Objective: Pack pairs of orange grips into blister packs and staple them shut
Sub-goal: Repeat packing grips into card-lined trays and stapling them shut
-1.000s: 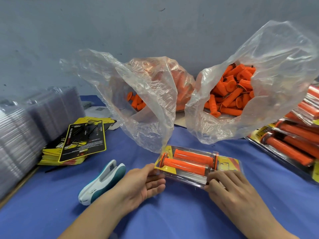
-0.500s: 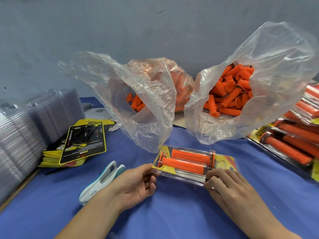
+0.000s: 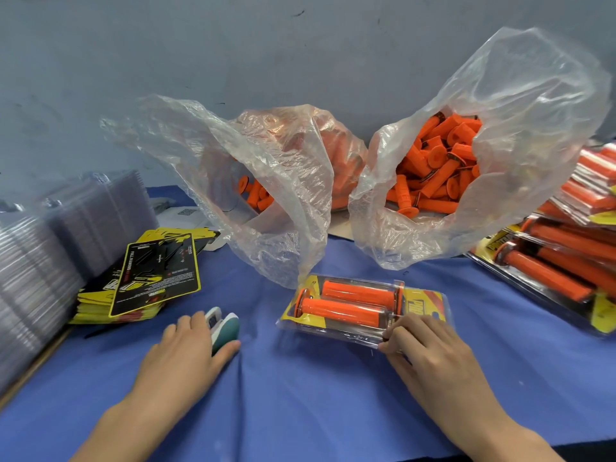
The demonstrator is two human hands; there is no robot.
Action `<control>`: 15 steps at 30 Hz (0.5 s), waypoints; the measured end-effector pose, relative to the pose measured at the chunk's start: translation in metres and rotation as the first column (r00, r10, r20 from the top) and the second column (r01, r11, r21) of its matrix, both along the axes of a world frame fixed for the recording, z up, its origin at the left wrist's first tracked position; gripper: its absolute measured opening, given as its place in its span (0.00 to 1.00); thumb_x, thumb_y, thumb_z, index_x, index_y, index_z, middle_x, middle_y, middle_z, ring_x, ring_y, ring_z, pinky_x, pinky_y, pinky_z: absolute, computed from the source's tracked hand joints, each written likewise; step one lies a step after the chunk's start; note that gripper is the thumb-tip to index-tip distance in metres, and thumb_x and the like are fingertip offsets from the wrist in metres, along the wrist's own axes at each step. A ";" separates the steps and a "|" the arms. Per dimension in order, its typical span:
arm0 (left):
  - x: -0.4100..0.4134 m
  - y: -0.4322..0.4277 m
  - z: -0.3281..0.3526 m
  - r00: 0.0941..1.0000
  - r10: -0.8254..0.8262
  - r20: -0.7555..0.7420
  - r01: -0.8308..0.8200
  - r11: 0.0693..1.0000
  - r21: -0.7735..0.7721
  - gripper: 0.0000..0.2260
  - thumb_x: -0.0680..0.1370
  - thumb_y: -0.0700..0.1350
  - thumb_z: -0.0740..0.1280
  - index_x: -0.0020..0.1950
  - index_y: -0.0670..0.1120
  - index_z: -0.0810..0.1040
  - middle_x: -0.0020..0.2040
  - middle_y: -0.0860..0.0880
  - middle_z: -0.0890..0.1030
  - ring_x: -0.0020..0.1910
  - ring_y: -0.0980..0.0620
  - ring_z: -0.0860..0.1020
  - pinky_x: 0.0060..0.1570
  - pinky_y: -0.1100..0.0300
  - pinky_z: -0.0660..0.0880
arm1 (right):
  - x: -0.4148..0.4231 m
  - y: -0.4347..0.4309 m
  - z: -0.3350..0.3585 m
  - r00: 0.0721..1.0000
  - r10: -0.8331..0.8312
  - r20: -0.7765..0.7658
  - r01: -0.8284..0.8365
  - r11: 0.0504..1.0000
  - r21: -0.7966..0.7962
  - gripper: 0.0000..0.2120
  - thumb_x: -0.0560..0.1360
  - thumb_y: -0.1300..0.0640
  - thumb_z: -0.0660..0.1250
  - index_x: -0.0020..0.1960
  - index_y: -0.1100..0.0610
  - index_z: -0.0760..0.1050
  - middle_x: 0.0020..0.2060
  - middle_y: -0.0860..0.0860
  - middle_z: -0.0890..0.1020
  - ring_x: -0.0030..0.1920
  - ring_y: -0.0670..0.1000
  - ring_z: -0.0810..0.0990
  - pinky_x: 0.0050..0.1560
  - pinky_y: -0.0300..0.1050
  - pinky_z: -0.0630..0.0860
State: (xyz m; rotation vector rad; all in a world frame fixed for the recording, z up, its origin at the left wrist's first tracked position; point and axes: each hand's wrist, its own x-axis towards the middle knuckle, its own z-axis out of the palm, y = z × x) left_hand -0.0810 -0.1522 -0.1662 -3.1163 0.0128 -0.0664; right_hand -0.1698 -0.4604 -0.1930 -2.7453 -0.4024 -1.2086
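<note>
Blue-covered surface across the whole foreground, grey wall behind. Two big clear plastic bags at the back: right bag gaping, full of loose orange grips; left bag slumped, fewer grips showing through its mouth. Far left, tall stack of clear empty blister shells, blurred. Far right, pile of finished packs, overlapping. Left of centre, stack of yellow-and-black backing cards, top card askew.

Centre, just in front of the left bag: blister pack flat on the surface, two orange grips side by side inside over a yellow card.

Right hand at the pack's near right edge, fingers curled, fingertips pinching or pressing the clear rim; forearm in from lower right, palm down.

Left hand palm down over the white-and-teal stapler, well apart from the pack; fingers loosely spread across its top, thumb alongside the teal nose, wrapped partway but not visibly clenched. Forearm in from lower left. Most of the stapler hidden beneath the hand.
</note>
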 end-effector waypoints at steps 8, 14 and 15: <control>-0.045 -0.044 0.035 0.619 -0.503 -0.603 -0.454 0.398 -0.797 0.35 0.59 0.76 0.71 0.43 0.45 0.85 0.39 0.38 0.82 0.30 0.44 0.79 0.30 0.58 0.76 | -0.001 0.004 0.003 0.998 -0.017 0.059 0.023 0.993 -0.115 0.08 0.79 0.56 0.63 0.41 0.54 0.74 0.40 0.50 0.78 0.39 0.55 0.77 0.40 0.49 0.74; -0.054 -0.095 0.025 0.670 -0.521 -0.528 -0.560 0.112 -0.821 0.33 0.64 0.69 0.69 0.51 0.40 0.81 0.37 0.41 0.82 0.25 0.46 0.76 0.24 0.60 0.73 | -0.005 0.003 0.005 0.997 0.024 0.067 -0.012 0.983 -0.184 0.07 0.74 0.61 0.72 0.42 0.54 0.75 0.40 0.50 0.78 0.39 0.55 0.77 0.43 0.46 0.66; -0.052 -0.098 0.025 0.694 -0.512 -0.506 -0.547 0.083 -0.833 0.32 0.65 0.68 0.68 0.52 0.41 0.81 0.37 0.41 0.82 0.26 0.46 0.76 0.24 0.60 0.73 | -0.005 0.003 0.005 0.998 0.030 0.054 -0.019 0.982 -0.190 0.08 0.73 0.63 0.72 0.42 0.53 0.75 0.41 0.50 0.78 0.39 0.55 0.77 0.43 0.46 0.66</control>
